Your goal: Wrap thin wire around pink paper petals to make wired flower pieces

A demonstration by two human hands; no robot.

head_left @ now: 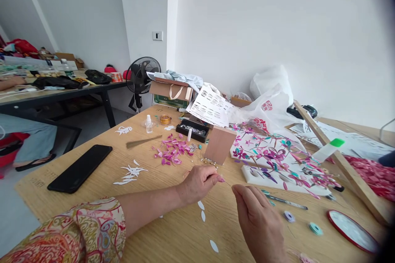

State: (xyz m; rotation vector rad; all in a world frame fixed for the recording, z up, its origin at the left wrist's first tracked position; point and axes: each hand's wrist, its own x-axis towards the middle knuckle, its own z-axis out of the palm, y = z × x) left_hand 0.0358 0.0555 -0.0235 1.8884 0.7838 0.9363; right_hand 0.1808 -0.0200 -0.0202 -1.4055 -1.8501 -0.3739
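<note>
Above the middle of the table, my left hand (197,183) is closed in a pinch, with a small pink petal (221,179) at its fingertips. A fine wire or thread (227,183) spans the short gap to my right hand (261,220), which is also closed, thumb against finger, on its other end. Beyond my hands stands a small wooden block (220,145), and left of it lies a pile of pink petals (173,149). White leaf-shaped pieces (203,216) lie on the table below my hands.
A black phone (80,168) lies at the left. Finished-looking pink flower sprays (277,156) rest on white foam at the right, near thread spools (315,228), a pen (288,202) and a wooden bar (342,162). Behind are a fan (143,74) and another person's leg (37,135).
</note>
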